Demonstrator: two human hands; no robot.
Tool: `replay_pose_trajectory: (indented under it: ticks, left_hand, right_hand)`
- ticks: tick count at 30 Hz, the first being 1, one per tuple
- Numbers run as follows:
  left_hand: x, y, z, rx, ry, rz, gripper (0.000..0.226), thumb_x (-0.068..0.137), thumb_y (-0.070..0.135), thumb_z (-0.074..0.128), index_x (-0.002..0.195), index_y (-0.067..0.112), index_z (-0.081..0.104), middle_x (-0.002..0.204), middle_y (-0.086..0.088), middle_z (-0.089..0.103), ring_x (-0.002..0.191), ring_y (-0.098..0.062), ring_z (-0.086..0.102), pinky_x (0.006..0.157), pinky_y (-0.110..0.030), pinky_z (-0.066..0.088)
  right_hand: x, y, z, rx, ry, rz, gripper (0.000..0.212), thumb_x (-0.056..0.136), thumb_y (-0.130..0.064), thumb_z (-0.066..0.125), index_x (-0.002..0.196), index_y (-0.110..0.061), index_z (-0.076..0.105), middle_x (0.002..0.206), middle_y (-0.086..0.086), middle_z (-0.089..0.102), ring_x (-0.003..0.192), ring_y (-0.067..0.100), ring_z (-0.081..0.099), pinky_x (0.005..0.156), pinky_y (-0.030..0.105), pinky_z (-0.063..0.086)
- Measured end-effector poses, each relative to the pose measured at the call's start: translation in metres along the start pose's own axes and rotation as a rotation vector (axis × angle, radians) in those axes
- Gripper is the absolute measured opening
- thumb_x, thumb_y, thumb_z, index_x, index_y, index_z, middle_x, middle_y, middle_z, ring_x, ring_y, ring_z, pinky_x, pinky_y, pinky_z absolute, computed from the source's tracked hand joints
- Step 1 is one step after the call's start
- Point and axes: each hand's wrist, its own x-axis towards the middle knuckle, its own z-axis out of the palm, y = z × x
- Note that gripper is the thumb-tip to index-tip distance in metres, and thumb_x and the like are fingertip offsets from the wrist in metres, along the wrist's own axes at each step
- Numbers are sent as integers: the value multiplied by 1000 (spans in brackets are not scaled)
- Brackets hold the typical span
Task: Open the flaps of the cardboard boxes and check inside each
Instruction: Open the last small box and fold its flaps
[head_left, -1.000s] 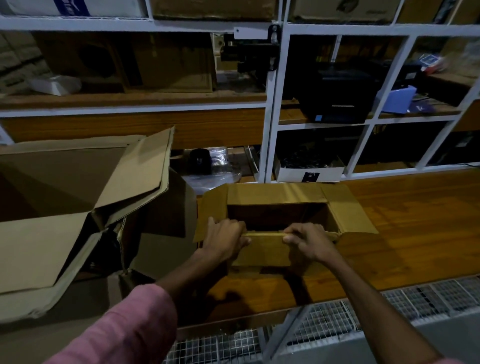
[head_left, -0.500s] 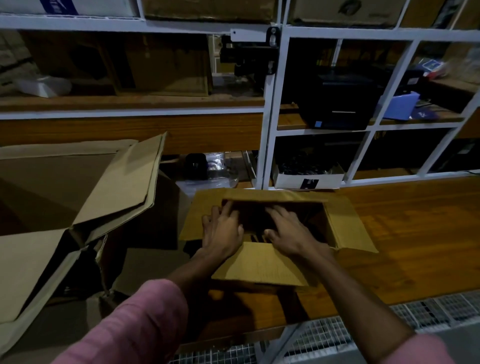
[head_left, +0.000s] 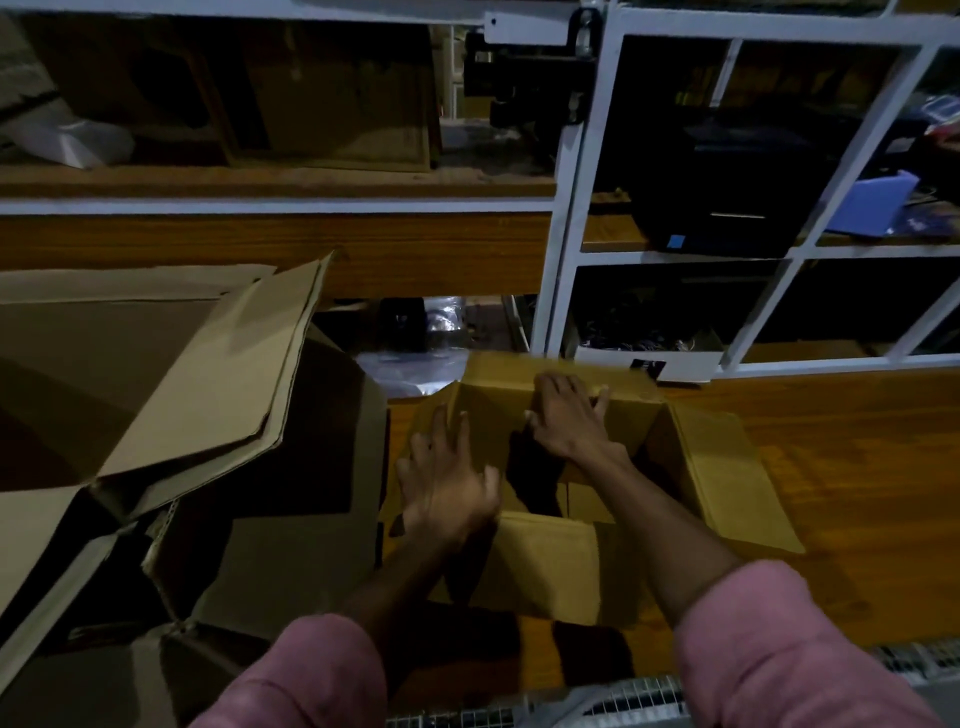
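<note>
Small corrugated cardboard box (head_left: 737, 467) found on the glossy wooden bench (head_left: 857, 467), all flaps splayed flat. Right hand (head_left: 569, 421) pressed open-fingered on the far flap; left hand (head_left: 449, 486) blurred, fingers spread, gripping nothing. Adjoined at left by a larger, creased cardboard box (head_left: 156, 374), also opened.

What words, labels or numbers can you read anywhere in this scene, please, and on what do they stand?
No text is readable.
Black label on the white box on the lower shelf: too blurred to read.
Blue sticker on the black device: no legible print.
Small cardboard box under the hands: no print visible.
</note>
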Motion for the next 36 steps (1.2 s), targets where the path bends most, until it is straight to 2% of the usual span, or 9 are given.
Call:
replay_pose_trajectory:
  ticks: [4,8,13,16,20,24,28,32,36]
  left_hand:
    - [-3,2,3,-33,46,-33,71,94,51,38,157,23,22,166,-8,14,143,-33,21,111,-51,27]
    - [-2,2,6,12,110,-27,66,92,49,41,150,19,37,162,-11,28,136,-33,34,104,-51,33]
    - [0,0,8,27,100,-24,58,94,51,40,142,18,45,161,-10,28,137,-34,33,105,-50,32]
    - [-1,-2,6,5,75,-12,57,95,52,37,141,19,44,162,-8,22,138,-31,26,107,-51,29]
    - [-3,-8,6,-32,79,42,56,98,53,31,139,18,48,162,-7,21,139,-29,25,109,-50,28]
    - [-14,-14,9,-46,123,126,72,93,59,11,132,17,55,158,-12,28,138,-35,31,107,-55,32]
    - [-27,-29,24,-12,140,228,63,90,64,36,132,21,53,146,-16,38,125,-37,40,89,-61,50]
    - [-53,-49,48,16,124,363,89,88,83,25,143,15,42,149,-24,36,137,-44,34,97,-66,48]
    - [-61,-61,48,50,50,391,119,67,95,38,153,14,32,156,-31,27,141,-49,24,103,-70,34]
  right_hand:
    - [16,6,11,-36,46,-4,33,101,-33,45,132,-23,47,134,5,52,128,31,43,109,60,22]
    - [17,-3,18,-82,196,47,23,98,-22,52,121,-23,57,121,5,61,115,30,52,96,48,35]
    - [12,7,13,-27,125,-23,41,95,-19,53,135,-25,49,134,5,54,127,29,45,104,47,28]
    - [-1,15,9,-7,83,-79,58,94,-25,55,148,-25,34,153,6,38,142,29,28,114,46,17]
    - [-39,20,11,75,83,4,56,98,-37,54,148,-22,36,162,6,22,151,29,14,121,53,13]
    - [-88,33,8,153,266,110,42,100,-36,51,139,-20,50,146,3,49,137,22,42,116,46,27]
    - [-134,58,16,105,471,152,44,97,-47,42,120,-18,65,127,6,63,124,26,53,106,50,37]
    - [-173,65,28,118,488,247,67,94,-63,27,124,-15,64,143,14,50,138,33,38,112,56,25]
    - [-195,68,41,194,365,323,89,83,-81,28,149,-23,41,165,11,8,151,37,3,115,64,13]
